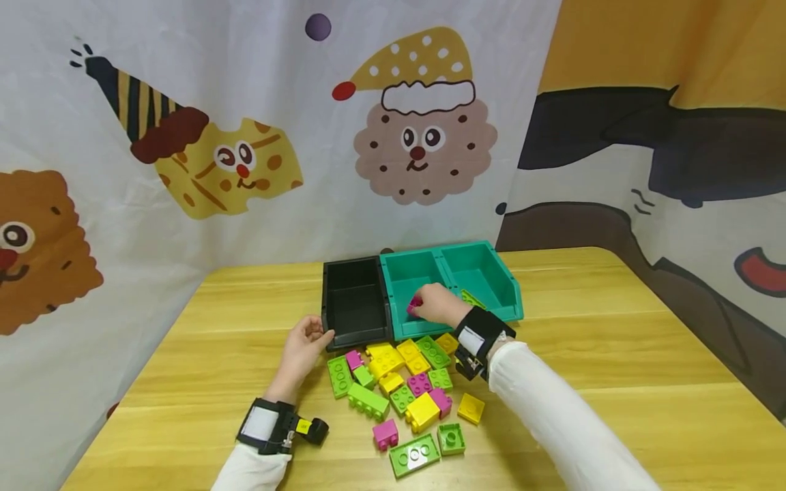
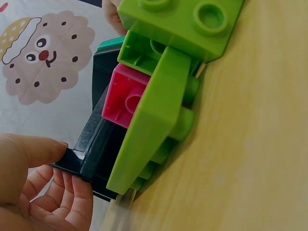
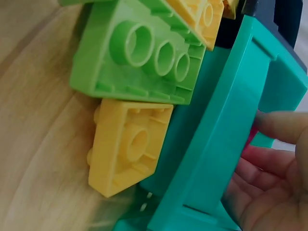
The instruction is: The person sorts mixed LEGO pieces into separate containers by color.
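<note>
My left hand [image 1: 301,351] pinches the front left corner of the black bin [image 1: 389,300], thumb on top of the rim and fingers under it in the left wrist view. Inside the left compartment of the teal double bin [image 1: 396,335] is my right hand [image 1: 439,303]. It grips a pink building brick [image 1: 413,307], mostly hidden by the fingers. A green brick [image 1: 471,299] shows in the right teal compartment, partly behind the right wrist. Just in front of the bins lie a flat green brick [image 3: 96,72] and a yellow brick [image 3: 108,149].
Several loose green, yellow and pink bricks lie in front of the bins, among them a long green brick [image 1: 368,401], a yellow brick [image 1: 422,413] and a pink brick [image 1: 385,434]. A printed cloth [image 1: 331,225] hangs behind the wooden table [image 1: 202,368].
</note>
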`<state>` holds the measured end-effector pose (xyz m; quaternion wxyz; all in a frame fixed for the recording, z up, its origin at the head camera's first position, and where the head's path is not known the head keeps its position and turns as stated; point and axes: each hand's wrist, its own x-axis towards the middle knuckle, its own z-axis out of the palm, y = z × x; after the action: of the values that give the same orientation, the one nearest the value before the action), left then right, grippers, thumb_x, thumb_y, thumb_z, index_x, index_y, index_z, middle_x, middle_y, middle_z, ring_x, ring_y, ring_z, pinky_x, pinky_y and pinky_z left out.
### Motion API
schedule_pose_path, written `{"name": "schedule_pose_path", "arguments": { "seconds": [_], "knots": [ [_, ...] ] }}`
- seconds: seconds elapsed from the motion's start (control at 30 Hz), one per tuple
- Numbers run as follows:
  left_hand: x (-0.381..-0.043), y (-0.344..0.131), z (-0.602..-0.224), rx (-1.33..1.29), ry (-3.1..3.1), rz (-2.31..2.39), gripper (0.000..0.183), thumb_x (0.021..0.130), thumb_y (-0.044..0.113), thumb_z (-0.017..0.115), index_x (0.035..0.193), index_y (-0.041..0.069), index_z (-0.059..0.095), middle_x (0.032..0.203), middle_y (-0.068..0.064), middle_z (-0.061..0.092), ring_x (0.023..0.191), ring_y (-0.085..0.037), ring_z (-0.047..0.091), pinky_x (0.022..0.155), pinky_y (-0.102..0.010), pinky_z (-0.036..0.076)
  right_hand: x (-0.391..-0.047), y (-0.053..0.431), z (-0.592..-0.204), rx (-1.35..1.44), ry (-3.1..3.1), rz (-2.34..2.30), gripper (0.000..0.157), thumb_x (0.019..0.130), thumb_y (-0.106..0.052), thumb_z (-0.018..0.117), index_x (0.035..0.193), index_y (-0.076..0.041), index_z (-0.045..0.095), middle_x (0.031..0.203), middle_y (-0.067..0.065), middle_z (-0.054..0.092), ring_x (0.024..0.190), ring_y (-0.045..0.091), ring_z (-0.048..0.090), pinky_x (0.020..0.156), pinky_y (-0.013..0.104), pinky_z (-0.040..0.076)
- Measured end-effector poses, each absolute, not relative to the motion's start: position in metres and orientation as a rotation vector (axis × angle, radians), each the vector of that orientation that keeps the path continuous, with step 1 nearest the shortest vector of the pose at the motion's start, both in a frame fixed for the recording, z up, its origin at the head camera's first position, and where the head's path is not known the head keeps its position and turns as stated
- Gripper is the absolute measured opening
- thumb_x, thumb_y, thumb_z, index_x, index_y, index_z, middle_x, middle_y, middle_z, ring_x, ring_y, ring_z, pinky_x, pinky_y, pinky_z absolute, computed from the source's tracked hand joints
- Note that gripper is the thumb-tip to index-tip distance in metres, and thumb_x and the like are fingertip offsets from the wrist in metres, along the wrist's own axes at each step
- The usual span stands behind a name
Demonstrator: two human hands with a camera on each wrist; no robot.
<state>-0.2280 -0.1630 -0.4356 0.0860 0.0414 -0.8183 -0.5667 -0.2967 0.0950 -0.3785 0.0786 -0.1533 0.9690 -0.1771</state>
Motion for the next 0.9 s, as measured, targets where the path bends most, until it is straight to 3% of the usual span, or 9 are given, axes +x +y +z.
{"name": "schedule_pose_path", "arguments": {
  "seconds": [0.33, 0.57, 0.7, 0.8, 0.9],
  "knots": [
    [-0.2281, -0.1635, -0.4315, 0.101, -2.424, -1.706, 0.023, 0.087, 0.004, 0.066, 0.105, -0.004, 0.054, 0.095, -0.011, 0.057, 0.085, -0.012, 0.05, 0.074, -0.019, 0.043, -0.2973, 0.0883, -0.3758, -0.349, 2.902, -0.448, 0.016, 0.089, -0.016, 0.065, 0.094, -0.001, 0.067, 0.078, 0.008, 0.061, 0.067, 0.02, 0.051, 0.059, 0.027, 0.04],
    [-0.2291, -0.1626, -0.4327, 0.09, -2.4, -1.737, 0.022, 0.086, 0.002, 0.066, 0.104, -0.004, 0.054, 0.09, -0.007, 0.055, 0.082, -0.012, 0.05, 0.07, -0.019, 0.042, -0.2971, 0.0866, -0.3816, -0.387, 2.954, -0.368, 0.022, 0.085, -0.021, 0.071, 0.095, -0.002, 0.066, 0.085, 0.009, 0.066, 0.072, 0.019, 0.058, 0.069, 0.03, 0.051],
    [-0.2285, -0.1634, -0.4358, 0.084, -2.395, -1.731, 0.02, 0.085, 0.0, 0.066, 0.101, -0.003, 0.054, 0.089, -0.008, 0.054, 0.081, -0.013, 0.05, 0.071, -0.019, 0.042, -0.295, 0.0862, -0.3847, -0.401, 2.941, -0.351, 0.025, 0.087, -0.028, 0.068, 0.094, -0.003, 0.065, 0.083, 0.008, 0.065, 0.071, 0.019, 0.057, 0.069, 0.031, 0.05],
    [-0.228, -0.1631, -0.4357, 0.078, -2.392, -1.731, 0.02, 0.085, -0.001, 0.066, 0.1, -0.003, 0.054, 0.089, -0.008, 0.054, 0.081, -0.013, 0.05, 0.071, -0.019, 0.042, -0.2925, 0.0862, -0.3832, -0.42, 2.934, -0.323, 0.032, 0.09, -0.032, 0.063, 0.104, -0.002, 0.064, 0.089, 0.01, 0.065, 0.076, 0.021, 0.058, 0.073, 0.033, 0.05],
    [-0.2281, -0.1632, -0.4354, 0.081, -2.39, -1.732, 0.02, 0.085, -0.001, 0.065, 0.101, -0.003, 0.054, 0.089, -0.008, 0.054, 0.081, -0.013, 0.05, 0.071, -0.019, 0.043, -0.2902, 0.0868, -0.3781, -0.428, 2.927, -0.338, 0.043, 0.093, -0.033, 0.06, 0.12, 0.0, 0.059, 0.109, 0.015, 0.065, 0.093, 0.026, 0.062, 0.085, 0.039, 0.05]
  ]
}}
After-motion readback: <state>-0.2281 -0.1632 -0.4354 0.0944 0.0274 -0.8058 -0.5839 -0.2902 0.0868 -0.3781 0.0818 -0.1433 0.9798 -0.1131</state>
